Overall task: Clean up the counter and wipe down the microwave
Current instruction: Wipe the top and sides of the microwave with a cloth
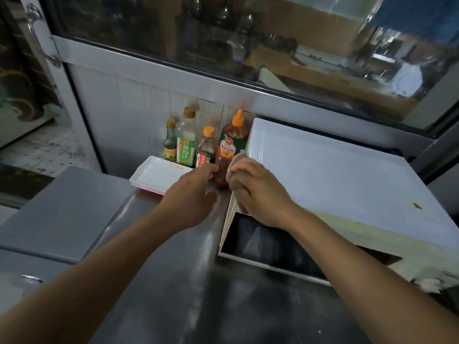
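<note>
Two bare forearms reach over the steel worktop (pixel 188 294). The right hand (pixel 258 192) bunches a cloth (pixel 236 162) against the white microwave (pixel 335 175) at its left top edge. The left hand (pixel 196 194), fingers loosely spread, touches the red sauce bottle (pixel 224 157). Best to steady that bottle while wiping along the edge.

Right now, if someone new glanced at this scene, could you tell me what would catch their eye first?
Probably the two hands meeting mid-frame: the right hand grips a cloth at the white microwave's left edge, while the left hand reaches to the red sauce bottle beside it. Behind stand three more condiment bottles against the wall, with stacked white trays to their left.
</note>
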A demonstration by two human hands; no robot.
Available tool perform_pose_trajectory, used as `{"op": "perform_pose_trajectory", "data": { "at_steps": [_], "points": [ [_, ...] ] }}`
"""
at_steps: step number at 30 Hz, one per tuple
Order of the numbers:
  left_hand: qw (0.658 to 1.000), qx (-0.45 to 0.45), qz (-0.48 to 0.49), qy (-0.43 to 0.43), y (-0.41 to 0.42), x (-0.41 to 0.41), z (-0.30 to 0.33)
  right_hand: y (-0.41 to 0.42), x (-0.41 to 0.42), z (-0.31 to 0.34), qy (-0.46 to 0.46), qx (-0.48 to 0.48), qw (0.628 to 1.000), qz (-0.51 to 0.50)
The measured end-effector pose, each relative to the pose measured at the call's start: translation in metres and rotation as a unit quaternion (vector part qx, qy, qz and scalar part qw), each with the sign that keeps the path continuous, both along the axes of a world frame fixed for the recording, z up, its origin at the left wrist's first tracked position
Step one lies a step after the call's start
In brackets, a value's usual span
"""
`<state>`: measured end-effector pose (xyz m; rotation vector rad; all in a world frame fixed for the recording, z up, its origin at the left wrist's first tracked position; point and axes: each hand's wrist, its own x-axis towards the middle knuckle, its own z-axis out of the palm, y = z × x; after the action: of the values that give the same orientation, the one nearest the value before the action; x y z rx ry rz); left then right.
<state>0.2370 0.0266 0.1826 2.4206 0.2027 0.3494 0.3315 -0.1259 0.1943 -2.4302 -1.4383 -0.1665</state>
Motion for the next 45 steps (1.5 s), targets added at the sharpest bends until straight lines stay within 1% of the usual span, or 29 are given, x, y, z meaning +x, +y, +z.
{"op": "perform_pose_trajectory", "data": {
  "at_steps": [2, 4, 7, 10, 13, 16, 19, 22, 24, 26, 29, 33, 37, 41, 45],
  "points": [
    [1.000, 0.009, -0.005, -0.006, -0.001, 0.000, 0.003, -0.006, -0.019, -0.003, -0.047, -0.026, 0.999, -0.007],
    [1.000, 0.002, 0.001, 0.003, -0.003, 0.001, 0.007, -0.012, -0.028, -0.006, -0.076, -0.048, 0.995, -0.034],
    [1.000, -0.005, 0.000, 0.004, -0.013, 0.003, 0.012, -0.036, -0.032, -0.009, -0.094, -0.066, 0.990, -0.082],
    [0.999, 0.011, -0.038, -0.007, -0.028, 0.004, 0.012, -0.089, -0.032, -0.013, -0.089, -0.074, 0.981, -0.156],
    [0.993, 0.057, -0.097, -0.019, -0.044, 0.006, 0.008, -0.153, -0.029, -0.014, -0.093, -0.059, 0.961, -0.253],
    [0.986, 0.107, -0.125, -0.040, -0.051, 0.007, 0.006, -0.178, -0.029, -0.017, -0.092, -0.040, 0.943, -0.318],
    [0.984, 0.131, -0.112, -0.036, -0.054, 0.008, 0.007, -0.155, -0.037, -0.025, -0.140, -0.014, 0.934, -0.328],
    [0.985, 0.153, -0.081, -0.012, -0.062, 0.011, 0.011, -0.112, -0.043, -0.030, -0.168, -0.006, 0.943, -0.288],
    [0.985, 0.162, -0.057, 0.001, -0.070, 0.012, 0.012, -0.096, -0.042, -0.031, -0.169, 0.001, 0.950, -0.262],
    [0.985, 0.163, -0.055, -0.003, -0.082, 0.015, 0.012, -0.103, -0.036, -0.030, -0.159, -0.008, 0.958, -0.241],
    [0.986, 0.143, -0.081, -0.012, -0.109, 0.020, 0.011, -0.146, -0.026, -0.030, -0.159, -0.030, 0.959, -0.231],
    [0.981, 0.152, -0.114, -0.037, -0.160, 0.033, 0.008, -0.223, -0.013, -0.030, -0.203, -0.009, 0.941, -0.271],
    [0.976, 0.146, -0.147, -0.064, -0.217, 0.051, 0.008, -0.291, 0.000, -0.030, -0.213, -0.014, 0.932, -0.293],
    [0.970, 0.150, -0.180, -0.070, -0.268, 0.066, 0.006, -0.339, 0.010, -0.033, -0.171, 0.015, 0.937, -0.304],
    [0.977, 0.139, -0.144, -0.080, -0.286, 0.073, 0.003, -0.381, 0.019, -0.037, -0.117, 0.062, 0.939, -0.317]
  ]
}}
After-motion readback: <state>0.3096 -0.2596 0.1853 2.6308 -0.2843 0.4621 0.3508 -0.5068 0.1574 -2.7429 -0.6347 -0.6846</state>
